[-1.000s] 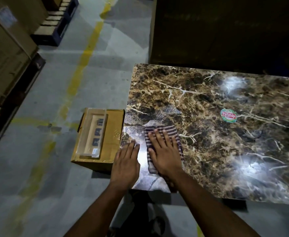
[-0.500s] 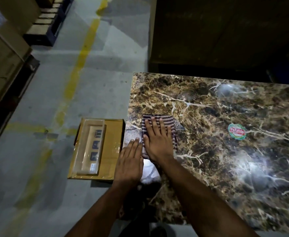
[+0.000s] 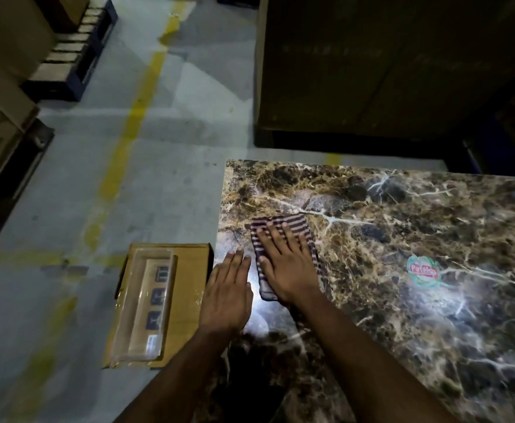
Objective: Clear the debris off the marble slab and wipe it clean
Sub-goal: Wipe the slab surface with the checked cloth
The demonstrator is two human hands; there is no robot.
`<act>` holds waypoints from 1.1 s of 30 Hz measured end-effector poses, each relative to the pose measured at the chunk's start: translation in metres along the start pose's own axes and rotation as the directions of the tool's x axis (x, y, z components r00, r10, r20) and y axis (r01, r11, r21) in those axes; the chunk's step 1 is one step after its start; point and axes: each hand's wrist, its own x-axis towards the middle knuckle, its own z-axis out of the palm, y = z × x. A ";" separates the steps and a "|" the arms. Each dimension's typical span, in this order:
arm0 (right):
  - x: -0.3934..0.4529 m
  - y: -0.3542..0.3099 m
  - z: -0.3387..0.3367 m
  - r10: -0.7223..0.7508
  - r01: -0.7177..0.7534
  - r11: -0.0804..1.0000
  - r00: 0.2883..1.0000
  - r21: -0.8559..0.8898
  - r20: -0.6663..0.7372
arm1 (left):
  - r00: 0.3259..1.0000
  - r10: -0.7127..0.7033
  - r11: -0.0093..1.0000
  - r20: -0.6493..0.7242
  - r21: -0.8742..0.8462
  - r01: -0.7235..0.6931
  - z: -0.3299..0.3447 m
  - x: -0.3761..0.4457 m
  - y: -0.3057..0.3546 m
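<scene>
Marble slab (image 3: 402, 300): one brown veined slab before you; every place below is given from it.
Cloth (image 3: 283, 254): one folded striped cloth lies on the slab near its left edge.
Your right hand (image 3: 286, 264): presses flat on the cloth, fingers (image 3: 285, 232) straight and spread, gripping nothing.
Your left hand (image 3: 227, 293): rests flat at the slab's left edge, just beside the cloth, fingers straight and together, holding nothing.
Sticker (image 3: 424, 271): one round label on the slab, right of the cloth.
Cardboard box (image 3: 186, 288): one box on the floor just left of the slab.
Clear tray (image 3: 152, 303): one tray lies on top of the box; inside it a strip of dark pieces, count unclear.
</scene>
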 end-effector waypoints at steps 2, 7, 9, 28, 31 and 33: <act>0.014 0.014 -0.004 0.041 -0.041 0.999 0.999 -0.013 -0.014 | 1.000 0.010 1.000 0.003 0.016 -0.010 -0.001 0.012 0.000; 0.072 0.003 -0.016 0.103 -0.102 0.994 0.994 0.032 -0.037 | 0.999 -0.038 0.999 -0.002 0.011 0.038 -0.005 0.040 0.001; 0.071 0.007 -0.017 0.015 -0.015 1.000 1.000 0.020 -0.018 | 0.999 -0.047 0.999 -0.009 0.006 0.047 -0.006 0.051 0.002; 0.177 0.055 -0.039 -0.016 0.016 1.000 0.999 0.009 -0.035 | 0.994 -0.101 0.989 -0.033 -0.110 0.097 -0.010 0.127 0.034; 0.155 0.066 -0.035 -0.118 0.117 0.993 0.993 -0.010 -0.029 | 0.994 -0.105 0.988 -0.035 -0.115 0.100 -0.009 0.127 0.037; 0.141 0.094 -0.039 -0.107 0.106 0.994 0.994 -0.026 -0.028 | 0.995 -0.097 0.988 -0.038 -0.122 0.092 -0.008 0.127 0.037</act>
